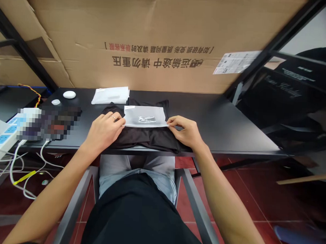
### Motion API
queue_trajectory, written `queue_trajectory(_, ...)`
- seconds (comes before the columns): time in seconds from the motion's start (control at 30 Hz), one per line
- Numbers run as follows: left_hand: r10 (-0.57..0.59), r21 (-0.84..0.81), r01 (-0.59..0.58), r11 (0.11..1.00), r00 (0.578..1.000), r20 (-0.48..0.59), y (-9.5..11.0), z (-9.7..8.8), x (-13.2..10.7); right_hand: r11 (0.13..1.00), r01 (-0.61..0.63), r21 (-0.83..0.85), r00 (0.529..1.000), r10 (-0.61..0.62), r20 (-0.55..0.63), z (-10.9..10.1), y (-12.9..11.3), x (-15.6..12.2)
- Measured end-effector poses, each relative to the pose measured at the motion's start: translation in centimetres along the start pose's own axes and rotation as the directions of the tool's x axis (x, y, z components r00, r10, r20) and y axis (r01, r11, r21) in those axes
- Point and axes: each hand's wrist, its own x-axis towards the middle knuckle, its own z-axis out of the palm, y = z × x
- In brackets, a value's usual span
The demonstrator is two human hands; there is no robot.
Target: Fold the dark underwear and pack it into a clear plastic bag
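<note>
- A pixelated patch (57,122) blurs objects on the desk (227,128).
- A plastic packet (144,116) partly hides the black garment (140,139).
- The packet's print is too small to read.
- The left edge cuts off the power strip (2,138).

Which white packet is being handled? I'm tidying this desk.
The translucent white plastic bag on the black folded garment, held by left hand and right hand; the other white packet lies untouched behind it.

frosted plastic bag (145,116) | flat, crosswise (small printed mark mid-bag) | atop folded black garment (148,138) | garment creased
</note>
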Motion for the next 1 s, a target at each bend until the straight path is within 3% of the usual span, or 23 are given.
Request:
queue_trajectory(0.1,-0.001,-0.120,0.001,0.993,1.000,0.002,1.0,0.3,1.0,0.998,-0.038,0.051,0.998,0.041,-0.054,0.0,0.0,-0.1)
queue_trajectory(0.23,0.021,-0.172,-0.018,0.985,1.000,0.016,2.4,0.9,2.6,0.999,-0.019,0.033,0.999,0.020,-0.037,-0.3,-0.1,0.0)
queue_trajectory(0.33,-0.033,-0.183,0.029,0.983,0.999,-0.021,3.0,0.9,3.7,0.992,0.097,-0.086,0.995,-0.099,-0.026,-0.5,-0.7,0.2)
queue_trajectory(0.43,-0.128,-0.209,0.107,0.972,0.988,-0.089,3.4,0.5,4.6,0.938,0.254,-0.236,0.961,-0.273,-0.052,-0.1,-2.3,0.5)
queue_trajectory(0.5,-0.159,-0.222,0.130,0.966,0.980,-0.116,3.6,0.2,5.2,0.882,0.364,-0.299,0.927,-0.375,0.022,0.8,-3.9,0.9)
queue_trajectory(0.57,-0.170,-0.230,0.137,0.964,0.977,-0.130,3.9,-0.1,5.6,0.813,0.455,-0.364,0.890,-0.416,0.184,2.1,-5.6,1.7)
queue_trajectory(0.67,-0.191,-0.254,0.155,0.955,0.974,-0.121,4.3,-0.4,5.8,0.722,0.474,-0.504,0.873,-0.308,0.379,4.1,-7.5,3.4)
queue_trajectory(0.77,-0.299,-0.283,0.274,0.919,0.953,-0.047,4.1,-0.8,5.5,0.669,0.420,-0.613,0.854,-0.063,0.516,5.4,-8.4,5.0)
queue_trajectory(0.83,-0.425,-0.275,0.424,0.863,0.903,0.059,3.3,-0.9,5.1,0.646,0.396,-0.653,0.811,0.087,0.579,5.6,-8.7,5.7)
queue_trajectory(0.9,-0.510,-0.280,0.557,0.782,0.830,0.226,2.0,-0.8,4.7,0.620,0.402,-0.674,0.785,0.146,0.603,5.6,-8.9,6.1)
queue_trajectory(1.0,-0.452,-0.441,0.662,0.606,0.743,0.494,0.1,0.1,4.6,0.581,0.439,-0.685,0.785,0.122,0.607,5.2,-9.4,6.5)
